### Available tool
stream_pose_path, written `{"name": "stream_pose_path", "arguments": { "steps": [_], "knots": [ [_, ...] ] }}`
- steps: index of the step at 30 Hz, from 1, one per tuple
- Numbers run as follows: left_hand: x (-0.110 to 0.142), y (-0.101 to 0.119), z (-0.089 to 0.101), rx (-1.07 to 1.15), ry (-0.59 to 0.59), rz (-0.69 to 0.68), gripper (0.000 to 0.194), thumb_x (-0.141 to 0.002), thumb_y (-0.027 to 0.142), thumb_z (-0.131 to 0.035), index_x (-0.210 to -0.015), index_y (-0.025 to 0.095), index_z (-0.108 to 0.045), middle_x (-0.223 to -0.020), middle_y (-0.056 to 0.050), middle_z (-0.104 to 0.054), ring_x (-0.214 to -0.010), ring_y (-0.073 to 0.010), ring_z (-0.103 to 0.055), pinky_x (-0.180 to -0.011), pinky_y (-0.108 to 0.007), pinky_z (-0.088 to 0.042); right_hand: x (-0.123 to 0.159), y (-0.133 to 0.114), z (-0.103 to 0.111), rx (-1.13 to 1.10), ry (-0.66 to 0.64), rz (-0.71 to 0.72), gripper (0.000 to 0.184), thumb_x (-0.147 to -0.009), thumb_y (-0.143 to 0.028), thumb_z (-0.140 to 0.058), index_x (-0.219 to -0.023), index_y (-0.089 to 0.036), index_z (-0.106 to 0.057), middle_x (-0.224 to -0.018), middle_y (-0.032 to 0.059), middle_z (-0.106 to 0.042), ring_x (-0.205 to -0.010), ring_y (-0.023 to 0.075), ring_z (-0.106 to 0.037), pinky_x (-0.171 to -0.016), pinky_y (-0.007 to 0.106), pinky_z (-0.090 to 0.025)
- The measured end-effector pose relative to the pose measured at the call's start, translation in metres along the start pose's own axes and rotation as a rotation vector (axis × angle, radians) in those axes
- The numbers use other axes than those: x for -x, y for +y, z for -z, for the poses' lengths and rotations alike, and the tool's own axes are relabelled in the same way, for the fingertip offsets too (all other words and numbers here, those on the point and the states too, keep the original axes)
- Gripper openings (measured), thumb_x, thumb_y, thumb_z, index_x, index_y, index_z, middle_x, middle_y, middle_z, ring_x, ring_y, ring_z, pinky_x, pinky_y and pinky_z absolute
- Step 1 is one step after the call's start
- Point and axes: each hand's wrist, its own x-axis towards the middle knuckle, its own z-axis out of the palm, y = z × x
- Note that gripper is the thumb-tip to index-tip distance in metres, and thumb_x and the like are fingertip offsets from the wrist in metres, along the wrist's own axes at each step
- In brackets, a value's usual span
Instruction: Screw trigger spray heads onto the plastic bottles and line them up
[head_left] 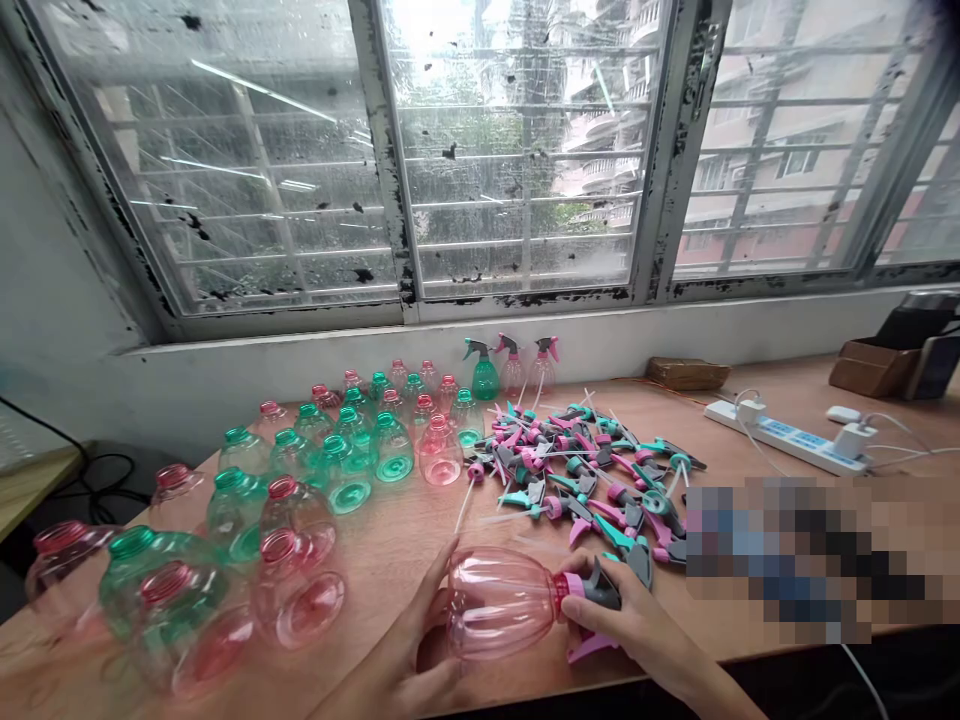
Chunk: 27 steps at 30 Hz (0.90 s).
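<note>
A clear pink spray bottle lies on its side just above the table's front edge. My left hand is wrapped round its base end. At the neck, my right hand grips the spray head, which is grey with a pink collar and trigger. The collar sits against the bottle's neck; how tightly it is screwed on I cannot tell. Beyond my right hand lies a heap of loose spray heads in pink, teal and grey, with thin tubes sticking out.
Several open pink and green bottles stand on the left. Three bottles with heads fitted stand by the wall. To the right are a white power strip, a brown packet, a cardboard box and a pixelated patch.
</note>
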Motion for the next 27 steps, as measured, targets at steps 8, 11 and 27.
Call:
{"name": "stream_pose_path", "arguments": {
  "steps": [8, 11, 27],
  "knots": [
    [0.0, 0.011, 0.002, 0.015, -0.023, 0.079, 0.093, -0.09, 0.046, -0.074, -0.164, 0.031, -0.02, -0.169, -0.007, -0.034, -0.156, -0.0355, -0.029, -0.129, -0.049, -0.023, -0.002, 0.003, 0.001, -0.021, -0.04, -0.009, 0.045, -0.076, -0.052, -0.087, -0.098, -0.019, -0.067, -0.071, -0.0021, -0.072, -0.065, 0.0194, -0.068, -0.065, 0.032, -0.056],
    [0.0, 0.005, 0.003, -0.038, -0.024, 0.052, 0.095, -0.091, 0.044, -0.073, -0.164, 0.035, -0.014, -0.174, -0.003, -0.021, -0.159, -0.0345, -0.018, -0.13, -0.047, -0.022, -0.002, 0.003, 0.001, -0.006, -0.035, -0.005, 0.045, -0.077, -0.052, -0.087, -0.1, -0.019, -0.067, -0.072, -0.0025, -0.07, -0.065, 0.0195, -0.068, -0.066, 0.033, -0.057],
    [0.002, 0.005, 0.002, -0.05, -0.008, 0.048, 0.089, -0.093, 0.04, -0.071, -0.164, 0.034, -0.017, -0.173, -0.003, -0.025, -0.159, -0.0325, -0.019, -0.131, -0.047, -0.014, 0.001, -0.005, 0.0, 0.051, -0.009, -0.011, 0.046, -0.073, -0.056, -0.088, -0.097, -0.02, -0.071, -0.075, -0.0031, -0.067, -0.068, 0.0193, -0.066, -0.067, 0.031, -0.055]
  ]
}}
